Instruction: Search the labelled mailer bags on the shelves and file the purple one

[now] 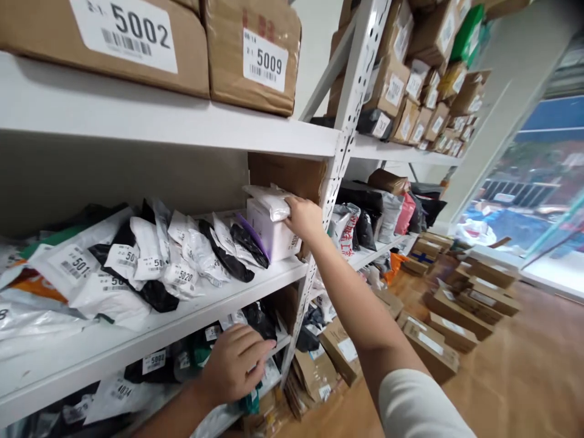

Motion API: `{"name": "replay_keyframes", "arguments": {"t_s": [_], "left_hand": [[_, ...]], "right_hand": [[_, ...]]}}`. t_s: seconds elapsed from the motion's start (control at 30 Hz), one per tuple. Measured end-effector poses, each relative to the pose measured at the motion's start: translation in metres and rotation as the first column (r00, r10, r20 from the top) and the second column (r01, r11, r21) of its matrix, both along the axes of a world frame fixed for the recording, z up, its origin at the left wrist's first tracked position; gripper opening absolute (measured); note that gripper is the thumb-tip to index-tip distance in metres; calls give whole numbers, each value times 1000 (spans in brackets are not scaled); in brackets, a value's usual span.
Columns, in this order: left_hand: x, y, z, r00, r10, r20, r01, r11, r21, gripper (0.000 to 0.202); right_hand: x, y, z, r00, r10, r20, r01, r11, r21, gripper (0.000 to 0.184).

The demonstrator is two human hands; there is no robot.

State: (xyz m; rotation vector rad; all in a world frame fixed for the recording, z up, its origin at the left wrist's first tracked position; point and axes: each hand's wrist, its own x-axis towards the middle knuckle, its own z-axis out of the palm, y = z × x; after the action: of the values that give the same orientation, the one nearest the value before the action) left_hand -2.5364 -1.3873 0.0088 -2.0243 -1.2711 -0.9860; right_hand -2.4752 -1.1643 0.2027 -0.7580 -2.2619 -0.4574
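Note:
My right hand [305, 219] reaches to the middle shelf [219, 298] and grips a white plastic mailer [270, 201] lying on top of a white box [274, 234]. Its fingers are closed on the mailer's end. My left hand [235, 362] rests on parcels on the lower shelf, fingers curled over a dark bag [255, 319] and labelled packets. A row of black and white labelled mailers [150, 261] lies to the left of the box.
Cardboard boxes labelled 5002 [123, 30] and 5009 [264, 61] sit on the top shelf. More stacked boxes [424, 79] fill the far rack. Flat cartons [460, 304] lie on the wooden floor at right. A glass window [538, 176] is beyond.

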Motion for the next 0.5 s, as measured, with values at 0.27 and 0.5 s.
{"name": "replay_keyframes", "arguments": {"t_s": [0.27,0.5], "left_hand": [[-32,-9,-144,899,286,332,-139,905,-401,27],[-53,-47,-219,494,690,529,-15,615,-789,34]], "right_hand": [[111,-41,-77,667,197,-719,-264,964,20,30],[249,-64,-243,301,-640,-707,-496,528,-690,47]]}}
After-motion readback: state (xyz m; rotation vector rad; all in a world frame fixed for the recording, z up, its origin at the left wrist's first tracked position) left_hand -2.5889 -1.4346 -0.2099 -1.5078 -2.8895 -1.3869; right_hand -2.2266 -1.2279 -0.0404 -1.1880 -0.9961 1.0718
